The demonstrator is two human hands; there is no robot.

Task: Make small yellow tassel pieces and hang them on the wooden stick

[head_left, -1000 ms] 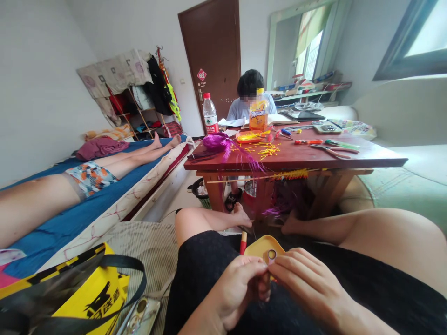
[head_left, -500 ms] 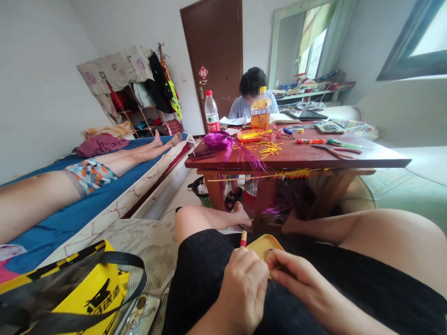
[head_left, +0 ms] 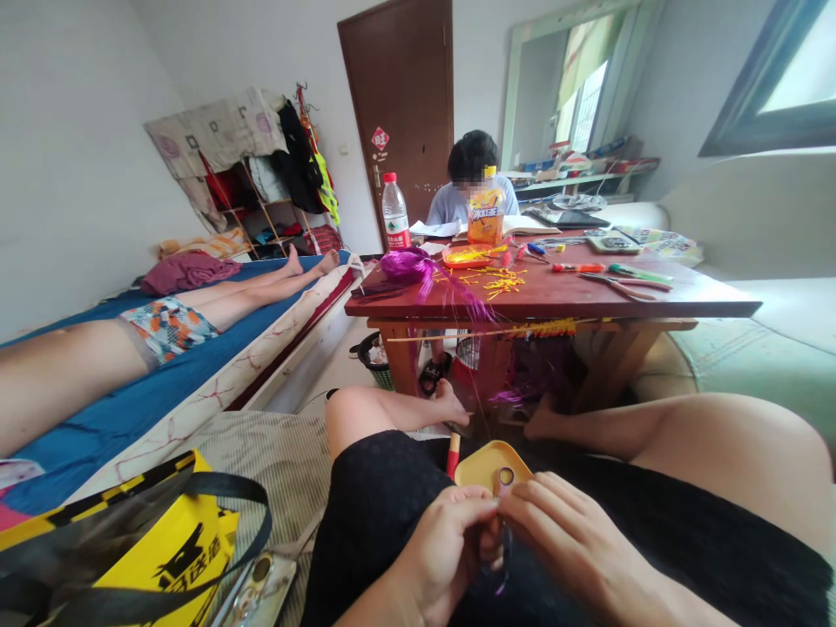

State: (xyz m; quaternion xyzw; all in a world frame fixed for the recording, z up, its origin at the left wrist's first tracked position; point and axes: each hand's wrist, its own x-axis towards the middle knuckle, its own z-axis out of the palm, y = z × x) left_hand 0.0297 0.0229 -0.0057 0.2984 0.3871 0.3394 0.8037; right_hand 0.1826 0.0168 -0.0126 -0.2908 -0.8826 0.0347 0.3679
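Observation:
My left hand (head_left: 450, 544) and my right hand (head_left: 562, 531) meet over my lap, fingertips pinched together around a small ring-shaped piece (head_left: 504, 477) and thin purple strands (head_left: 502, 575) that trail down between them. A thin thread rises from my fingers toward the table. Just beyond my hands a shallow yellow tray (head_left: 482, 463) rests on my black shorts, with a red-tipped stick (head_left: 453, 453) beside it.
A red wooden table (head_left: 555, 296) ahead carries purple fibre (head_left: 408, 264), yellow bits, pliers, a water bottle (head_left: 394, 212) and an orange bottle (head_left: 484, 216); a person sits behind it. Another person lies on the blue bed (head_left: 131, 392) at left. A yellow bag (head_left: 157, 549) sits by my left leg.
My left hand, which covered the pinch half a second ago, has dropped back so the ring piece shows again. Purple strands now hang below my fingers.

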